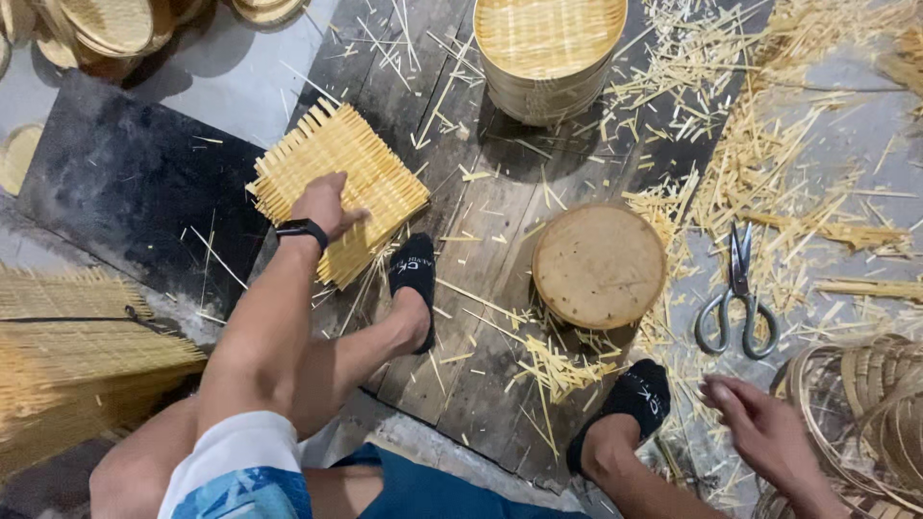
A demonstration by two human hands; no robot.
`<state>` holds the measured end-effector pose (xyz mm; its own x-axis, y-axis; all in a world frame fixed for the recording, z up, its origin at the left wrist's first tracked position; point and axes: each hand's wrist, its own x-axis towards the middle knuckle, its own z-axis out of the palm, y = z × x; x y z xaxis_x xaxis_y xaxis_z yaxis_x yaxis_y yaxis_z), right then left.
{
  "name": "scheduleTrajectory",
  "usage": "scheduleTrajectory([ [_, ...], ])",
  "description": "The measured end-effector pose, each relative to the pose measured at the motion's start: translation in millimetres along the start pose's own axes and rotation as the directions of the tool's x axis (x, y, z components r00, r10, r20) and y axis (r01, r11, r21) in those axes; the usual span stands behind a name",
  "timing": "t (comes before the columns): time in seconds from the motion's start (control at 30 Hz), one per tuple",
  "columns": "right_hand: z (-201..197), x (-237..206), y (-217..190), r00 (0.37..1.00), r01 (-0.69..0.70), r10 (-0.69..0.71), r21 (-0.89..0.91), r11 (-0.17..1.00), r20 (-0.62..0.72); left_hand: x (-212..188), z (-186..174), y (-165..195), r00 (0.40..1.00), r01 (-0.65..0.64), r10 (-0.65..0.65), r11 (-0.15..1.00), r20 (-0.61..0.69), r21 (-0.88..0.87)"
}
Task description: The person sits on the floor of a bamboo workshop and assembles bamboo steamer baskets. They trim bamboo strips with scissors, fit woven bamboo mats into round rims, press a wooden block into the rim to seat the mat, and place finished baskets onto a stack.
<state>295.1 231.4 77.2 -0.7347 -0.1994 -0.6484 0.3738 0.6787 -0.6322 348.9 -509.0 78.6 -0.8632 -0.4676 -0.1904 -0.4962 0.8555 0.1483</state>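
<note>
A person's left hand point(325, 204) presses flat and unclenched on a square woven bamboo mat point(338, 187), while the right hand point(760, 423), loosely uncurled and empty, hovers near right beside scissors point(736, 298).
</note>
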Motion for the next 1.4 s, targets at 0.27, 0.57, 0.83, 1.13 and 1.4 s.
scheduleTrajectory([
  [0.27, 80.7, -0.9, 14.6, 0.997, 0.05, -0.053, 0.044, 0.998, 0.052, -19.3, 59.2, 13.9, 0.988, 0.131, -0.14, 0.981, 0.058, 0.146],
  [0.57, 110.6, -0.9, 31.3, 1.0, 0.024, -0.025, 0.106, 0.994, 0.01, -16.8, 3.3, -19.4, 0.988, -0.083, 0.09, 0.995, 0.126, -0.058],
  [0.83, 103.8, 26.6, 9.6, 0.998, 0.036, -0.044, 0.186, 0.982, 0.038, -31.7, -135.7, 92.3, 0.884, -0.36, 0.423, 0.887, -0.198, 0.288],
  [1.13, 67.2, 91.4, -70.4, 0.983, -0.014, -0.167, 0.931, 0.364, 0.08, -167.9, 22.3, 317.8, 0.335, -0.941, 0.916, 0.339, -0.221, -0.022],
  [1.4, 89.6, 107.8, -60.1, 0.928, 0.324, -0.148, 0.545, 0.773, -0.343, -96.0, 116.5, 290.1, 0.976, -0.094, 0.184, 0.846, 0.12, -0.525],
])
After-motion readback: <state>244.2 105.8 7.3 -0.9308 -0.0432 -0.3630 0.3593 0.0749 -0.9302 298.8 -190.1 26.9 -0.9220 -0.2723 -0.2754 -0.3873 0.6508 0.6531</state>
